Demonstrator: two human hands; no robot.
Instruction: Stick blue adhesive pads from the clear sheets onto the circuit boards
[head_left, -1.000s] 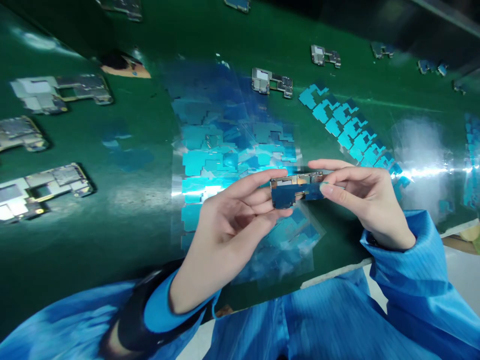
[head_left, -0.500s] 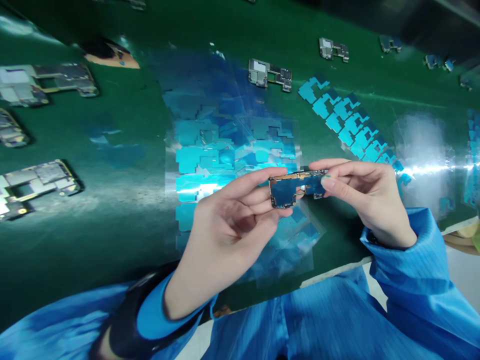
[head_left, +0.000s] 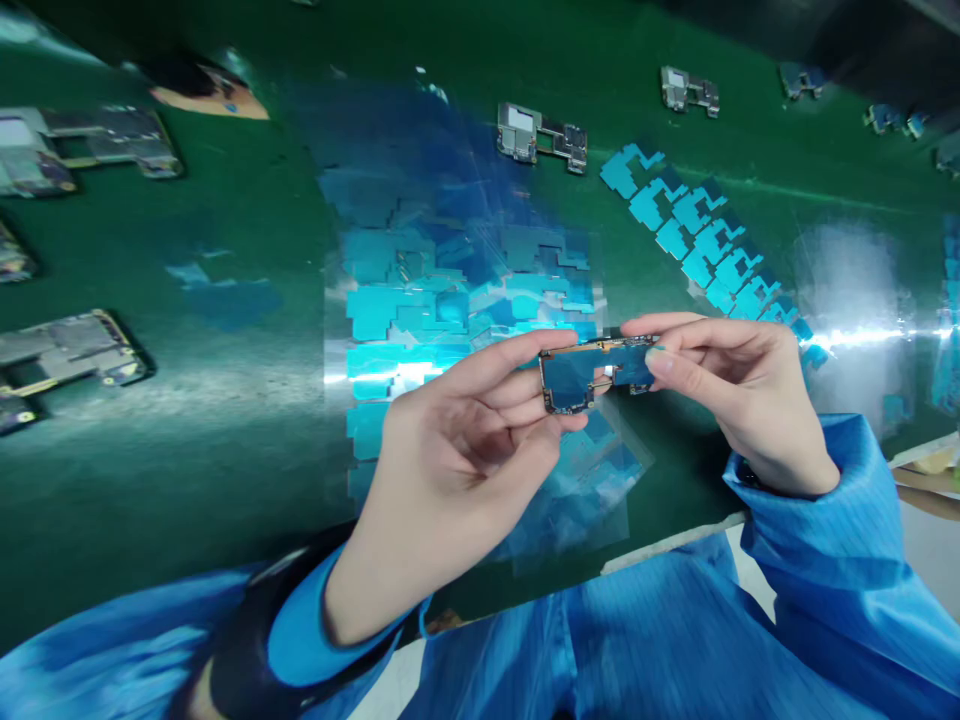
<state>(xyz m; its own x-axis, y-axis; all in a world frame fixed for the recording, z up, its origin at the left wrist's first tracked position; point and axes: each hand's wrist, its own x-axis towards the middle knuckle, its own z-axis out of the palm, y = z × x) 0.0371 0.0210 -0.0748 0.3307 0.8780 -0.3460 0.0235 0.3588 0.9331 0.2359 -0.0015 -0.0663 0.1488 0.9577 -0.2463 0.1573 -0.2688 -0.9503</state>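
Note:
Between my two hands a small circuit board [head_left: 568,381] is held up over the green mat, its face largely covered in dark blue film. My left hand [head_left: 472,430] grips the board's left end, fingers behind it and thumb near the lower edge. With thumb and forefinger, my right hand [head_left: 720,375] pinches the right end; the thumb lies on the blue face there. Below and behind the board lie clear sheets bearing blue film cut-outs [head_left: 367,315], partly hidden by my left hand.
Further circuit boards lie on the green mat [head_left: 247,420]: one board [head_left: 541,137] beyond my hands, another board [head_left: 75,355] at left, more toward the back right. A diagonal strip of blue cut-outs [head_left: 697,235] runs at right. Part of another person's hand [head_left: 214,95] shows at upper left.
Both hands keep the same hold on the circuit board, and its tilt has changed only slightly. The view has shifted a little, so the boards at left sit further left.

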